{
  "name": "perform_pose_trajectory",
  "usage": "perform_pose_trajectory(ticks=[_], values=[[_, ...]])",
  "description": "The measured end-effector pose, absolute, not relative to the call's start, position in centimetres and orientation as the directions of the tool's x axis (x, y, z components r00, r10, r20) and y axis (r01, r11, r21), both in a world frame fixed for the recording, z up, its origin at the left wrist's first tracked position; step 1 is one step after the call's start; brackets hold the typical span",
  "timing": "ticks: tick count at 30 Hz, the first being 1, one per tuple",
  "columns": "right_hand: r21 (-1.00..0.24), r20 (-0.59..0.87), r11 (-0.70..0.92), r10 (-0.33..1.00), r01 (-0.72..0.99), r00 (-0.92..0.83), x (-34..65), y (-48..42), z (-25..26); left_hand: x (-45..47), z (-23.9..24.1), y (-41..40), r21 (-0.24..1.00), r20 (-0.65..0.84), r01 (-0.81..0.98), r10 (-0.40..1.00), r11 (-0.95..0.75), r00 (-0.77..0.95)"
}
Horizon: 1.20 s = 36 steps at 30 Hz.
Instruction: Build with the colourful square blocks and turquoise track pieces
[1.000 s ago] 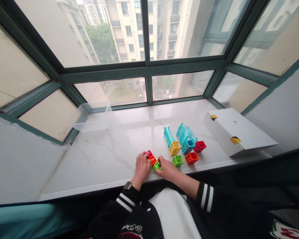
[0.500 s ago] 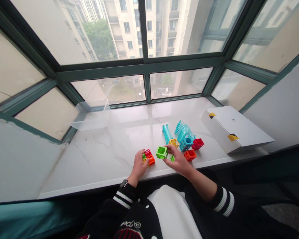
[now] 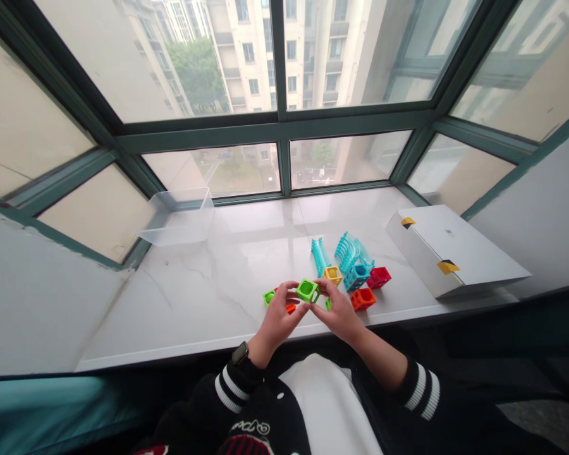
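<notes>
Left hand (image 3: 277, 323) up off small pile, now meeting right hand (image 3: 341, 313): green lattice cube (image 3: 308, 291) held between both, fingertips on frame edges, above marble windowsill (image 3: 194, 297). Good light edge hold, openings stay clear. Just under left palm, small green cube (image 3: 269, 297), orange block (image 3: 290, 308). Right of hands, yellow cube (image 3: 332, 274), teal cube (image 3: 356, 277), red cube (image 3: 378, 277), orange cube (image 3: 363, 299) — all loose. Farther along, clear plastic tub (image 3: 177, 218), white box (image 3: 448, 251).

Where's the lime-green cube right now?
In the head view, the lime-green cube is held between the fingers of the left hand and the right hand, just left of the yellow cube.
</notes>
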State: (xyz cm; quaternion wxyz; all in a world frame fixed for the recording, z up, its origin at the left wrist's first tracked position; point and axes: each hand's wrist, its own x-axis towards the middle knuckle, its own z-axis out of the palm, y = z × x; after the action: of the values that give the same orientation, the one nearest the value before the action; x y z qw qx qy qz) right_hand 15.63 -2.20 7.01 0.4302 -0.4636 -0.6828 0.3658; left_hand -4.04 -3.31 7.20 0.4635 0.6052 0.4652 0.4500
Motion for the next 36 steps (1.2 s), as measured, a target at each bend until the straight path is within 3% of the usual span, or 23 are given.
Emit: perform_pose_trajectory(ticks=[4,12,22,30,36], values=[[-0.857,0.29,0.362,0.927,0.367,-0.238,15.5,-2.5,6.6,-3.4,6.3,-3.0,0.987,0.076,0.131,0.992,-0.089,0.104],[-0.86,0.333,0.405,0.906,0.31,-0.259,15.7,-2.5,6.9,-4.3,5.7,-2.3,0.995,-0.011,-0.104,1.0,0.011,-0.001],[-0.877,0.335,0.417,0.886,0.24,-0.32,16.3,-2.3,7.2,-3.0,6.0,-2.9,0.953,-0.096,-0.279,0.991,0.12,0.097],[-0.825,0.385,0.485,0.858,0.29,-0.341,16.5,-2.0,7.3,-2.9,5.6,-3.0,0.944,-0.127,-0.293,0.988,0.149,0.091],[-0.819,0.392,0.489,0.859,0.3,-0.329,16.6,-2.2,7.6,-2.9,4.6,-3.0,0.972,-0.143,-0.178,0.987,0.154,0.075]])
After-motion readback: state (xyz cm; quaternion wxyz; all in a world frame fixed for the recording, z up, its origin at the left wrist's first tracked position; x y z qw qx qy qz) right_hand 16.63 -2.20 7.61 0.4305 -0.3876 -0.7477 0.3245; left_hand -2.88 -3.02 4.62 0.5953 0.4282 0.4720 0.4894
